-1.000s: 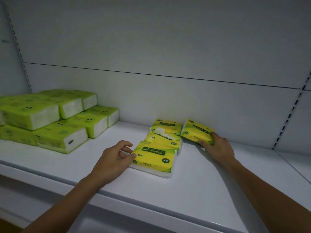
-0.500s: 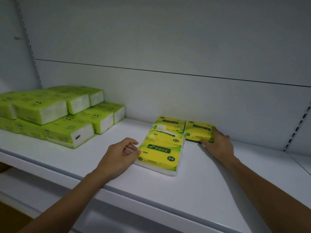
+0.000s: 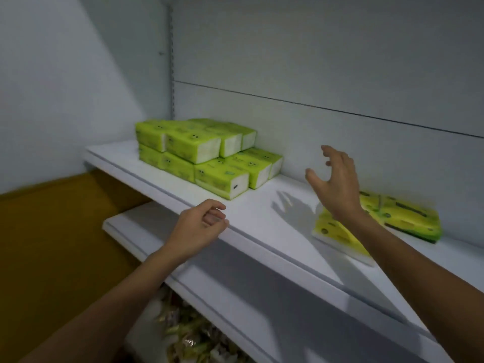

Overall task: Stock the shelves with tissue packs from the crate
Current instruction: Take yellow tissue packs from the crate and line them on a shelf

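The right forearm (image 3: 392, 258) crosses the yellow tissue packs (image 3: 408, 218) on the shelf (image 3: 262, 224), hiding where the near pack meets the others. Blur smears their print beyond reading. Below the lower shelf (image 3: 235, 297), a heap (image 3: 188, 339) of what may be wrapped goods lies blurred and cut off by the bottom edge. The left forearm (image 3: 104, 297) and the right both run out of frame.

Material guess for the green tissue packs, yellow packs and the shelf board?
Green tissue packs: thin printed plastic film, slight sheen; white tissue shows at the ends. Yellow packs: likely similar film, too blurred for finish. Shelf board: smooth white satin surface with a folded front lip, probably painted sheet metal, not certain.
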Demonstrator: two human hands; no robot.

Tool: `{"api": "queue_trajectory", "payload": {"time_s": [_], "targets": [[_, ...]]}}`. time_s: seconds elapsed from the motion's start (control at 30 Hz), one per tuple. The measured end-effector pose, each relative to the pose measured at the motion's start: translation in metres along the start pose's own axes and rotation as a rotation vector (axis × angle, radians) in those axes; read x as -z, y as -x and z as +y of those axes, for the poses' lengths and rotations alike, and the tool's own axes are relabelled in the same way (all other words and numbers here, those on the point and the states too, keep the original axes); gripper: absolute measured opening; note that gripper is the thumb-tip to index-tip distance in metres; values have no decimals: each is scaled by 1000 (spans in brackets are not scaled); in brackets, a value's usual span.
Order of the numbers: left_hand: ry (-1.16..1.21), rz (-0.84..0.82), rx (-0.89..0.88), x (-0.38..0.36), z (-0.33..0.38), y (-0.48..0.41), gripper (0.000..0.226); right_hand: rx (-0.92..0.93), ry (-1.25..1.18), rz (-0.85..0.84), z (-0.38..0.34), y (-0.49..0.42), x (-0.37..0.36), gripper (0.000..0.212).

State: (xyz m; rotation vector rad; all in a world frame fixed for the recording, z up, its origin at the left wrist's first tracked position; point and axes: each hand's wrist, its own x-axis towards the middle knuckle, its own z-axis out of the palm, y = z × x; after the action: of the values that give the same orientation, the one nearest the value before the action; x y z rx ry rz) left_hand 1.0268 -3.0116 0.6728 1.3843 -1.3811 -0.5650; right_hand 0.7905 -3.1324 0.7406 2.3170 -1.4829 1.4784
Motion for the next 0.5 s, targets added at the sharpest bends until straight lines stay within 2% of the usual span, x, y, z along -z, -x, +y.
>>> {"api": "queue_trajectory", "payload": {"time_s": [0.1, 0.2, 0.27, 0.37, 0.5], "targets": [[-108, 55, 44, 70, -36, 35, 18, 87, -152, -130, -87, 21, -64, 57], [-205, 186, 186, 143, -92, 85, 14, 127, -325, -254, -167, 64, -134, 57], [-279, 244, 298, 190, -133, 126, 14, 132, -383, -398, -209, 107, -182, 55], [-330, 276, 485, 238, -195, 187, 22, 84, -424, -624, -245, 179, -252, 53], [-267, 284, 753, 258, -264, 261, 27, -28, -379, -913, -257, 279, -327, 52]]}}
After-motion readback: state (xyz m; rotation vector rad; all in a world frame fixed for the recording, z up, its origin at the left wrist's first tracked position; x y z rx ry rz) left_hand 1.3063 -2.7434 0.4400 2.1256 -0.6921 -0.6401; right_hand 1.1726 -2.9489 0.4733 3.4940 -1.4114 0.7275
